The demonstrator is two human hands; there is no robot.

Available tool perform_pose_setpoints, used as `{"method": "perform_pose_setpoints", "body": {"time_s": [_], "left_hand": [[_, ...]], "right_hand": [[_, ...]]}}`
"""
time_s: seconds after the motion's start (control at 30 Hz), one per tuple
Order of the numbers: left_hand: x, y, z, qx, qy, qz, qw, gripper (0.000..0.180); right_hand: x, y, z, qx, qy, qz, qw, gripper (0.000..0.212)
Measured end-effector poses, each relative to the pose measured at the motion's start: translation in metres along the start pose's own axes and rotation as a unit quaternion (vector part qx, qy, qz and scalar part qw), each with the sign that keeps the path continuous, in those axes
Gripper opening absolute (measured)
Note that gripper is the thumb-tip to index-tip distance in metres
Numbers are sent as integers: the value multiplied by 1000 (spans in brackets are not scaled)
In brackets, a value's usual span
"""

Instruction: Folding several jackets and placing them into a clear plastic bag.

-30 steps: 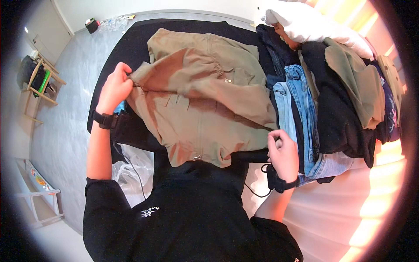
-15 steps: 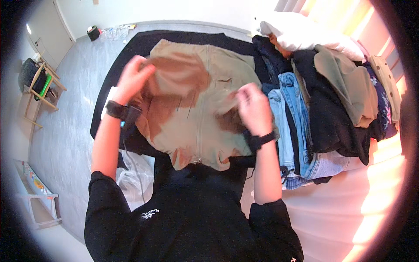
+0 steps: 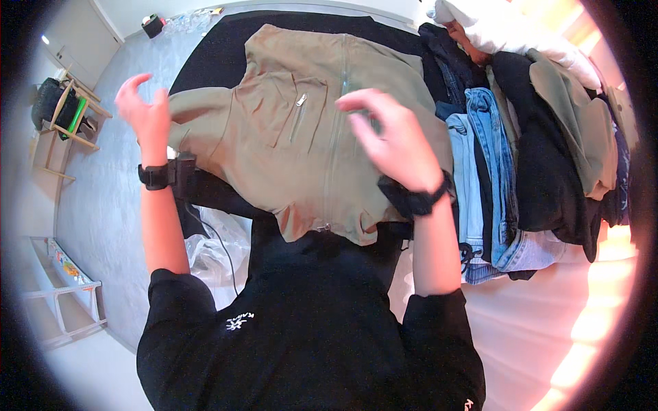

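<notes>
Both hands (image 3: 145, 115) curve, right hand (image 3: 399, 142) above the khaki jacket (image 3: 281, 164).

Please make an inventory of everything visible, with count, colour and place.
Zip-front cloth jacket: 1, khaki, centre
Flat worktop: 1, black, beneath jacket
Denim garments: several, blue, right
Other piled garments: several, black, olive, navy, right
Soft bundle: 1, white, upper right
Pleated cloth: 1, pale, lower right
Wooden-framed chair: 1, light brown, left
Small container: 1, black, upper left
Framed stand: 1, white, lower left
Crumpled plastic: count unclear, transparent, lower left
Door: 1, whitish, upper left
Short-sleeved shirt: 1, black, bottom
Wrist straps: 2, black, worn left and right
Left hand: 1, bare, at khaki sleeve
Right hand: 1, bare, above jacket
</notes>
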State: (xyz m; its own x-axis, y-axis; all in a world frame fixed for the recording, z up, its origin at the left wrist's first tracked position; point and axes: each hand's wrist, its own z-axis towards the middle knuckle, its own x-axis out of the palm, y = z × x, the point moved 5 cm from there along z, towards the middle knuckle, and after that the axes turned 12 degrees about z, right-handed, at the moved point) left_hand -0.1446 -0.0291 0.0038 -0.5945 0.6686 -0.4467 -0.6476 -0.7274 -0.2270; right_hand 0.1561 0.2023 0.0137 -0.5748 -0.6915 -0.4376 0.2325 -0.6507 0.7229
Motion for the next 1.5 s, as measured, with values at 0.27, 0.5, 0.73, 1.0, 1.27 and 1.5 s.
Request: {"method": "perform_pose_setpoints", "body": {"time_s": [0.27,0.5,0.73,1.0,1.27,1.5], "left_hand": [[95,-149,-71,192,499,-288,794,24],[114,-151,-90,196,542,-191,794,39],[104,-163,-81,229,624,-40,746,36],[88,-163,-52,142,586,-188,775,30],[114,-132,-38,81,510,-349,782,21],[139,-99,-65,-141,588,-495,624,30]], "right_hand": [[81,-97,18,26,197,-65,978,23],[79,-80,20,32,221,-174,959,24],[76,-93,18,48,229,-137,963,24],[108,-83,38,49,342,-126,930,36],[121,-84,39,-10,336,-33,941,22],[125,-93,49,-47,297,25,953,16]]}}
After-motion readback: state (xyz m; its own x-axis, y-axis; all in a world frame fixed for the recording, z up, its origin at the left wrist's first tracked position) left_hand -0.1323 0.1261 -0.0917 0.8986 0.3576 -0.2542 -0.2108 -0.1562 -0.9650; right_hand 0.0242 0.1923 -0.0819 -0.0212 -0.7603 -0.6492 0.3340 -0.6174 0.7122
